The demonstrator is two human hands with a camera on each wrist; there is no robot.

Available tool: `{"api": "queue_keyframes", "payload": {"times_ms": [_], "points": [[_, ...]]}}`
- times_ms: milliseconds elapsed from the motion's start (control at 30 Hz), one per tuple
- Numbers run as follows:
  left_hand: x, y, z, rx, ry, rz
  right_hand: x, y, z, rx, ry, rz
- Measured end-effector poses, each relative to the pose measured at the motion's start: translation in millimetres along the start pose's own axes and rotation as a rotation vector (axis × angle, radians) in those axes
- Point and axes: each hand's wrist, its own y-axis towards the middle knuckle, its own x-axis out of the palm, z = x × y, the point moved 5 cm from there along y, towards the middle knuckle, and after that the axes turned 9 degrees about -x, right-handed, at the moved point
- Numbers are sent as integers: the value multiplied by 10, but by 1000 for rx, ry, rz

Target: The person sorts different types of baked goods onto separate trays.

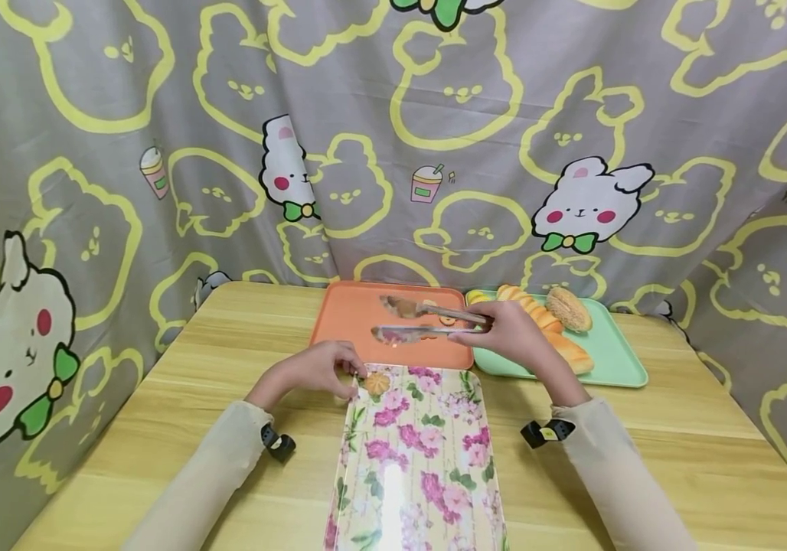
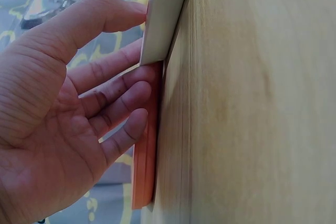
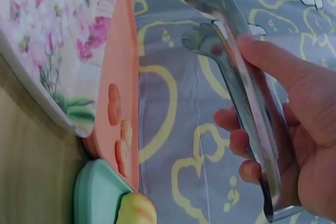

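Note:
My right hand (image 1: 514, 333) grips metal tongs (image 3: 247, 93) near their joined end. The tongs' arms stand apart above the orange tray (image 1: 348, 306), with nothing seen between their tips. At the far left corner of the floral tray (image 1: 428, 478), my left hand (image 1: 318, 371) holds the rim between thumb and index finger; its other fingers curl loosely beside the tray in the left wrist view. A small round cookie (image 1: 377, 383) lies on the floral tray close to those fingertips. Several cookies (image 3: 114, 104) sit on the orange tray, partly hidden by the tongs in the head view.
A green tray (image 1: 624, 360) stands at the right, bearing a long scored bread (image 1: 531, 308), a seeded roll (image 1: 569, 308) and other breads. Behind the wooden table (image 1: 228, 337) hangs a patterned grey curtain (image 1: 366, 99). The floral tray's far edge meets the orange tray's near side.

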Motion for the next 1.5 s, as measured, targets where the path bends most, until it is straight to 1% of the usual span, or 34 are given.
{"api": "queue_keyframes", "payload": {"times_ms": [100,233,300,500,567,667,867,1033,1300,1500], "points": [[5,2,1,-5,-3,-1,60,-12,-79,-73,-39,-54],[8,-7,2,-11,2,-1,107,-27,-161,-171,-81,-74],[6,-12,-2,-14,5,1,126,-30,-181,-208,-91,-82],[4,-9,-11,-12,5,4,221,-25,-201,-289,-131,-149],[10,-1,-25,-4,10,5,246,-26,-214,-310,-149,-161],[14,11,-39,4,17,6,279,-32,-217,-328,-164,-163],[5,9,-17,1,21,2,336,-43,-212,-327,-151,-183],[4,9,-12,4,26,-1,342,-54,-210,-333,-151,-190],[0,4,6,-10,6,-5,341,-64,-191,-338,-156,-213],[-16,-5,23,18,12,4,343,-57,-192,-350,-136,-231]]}}
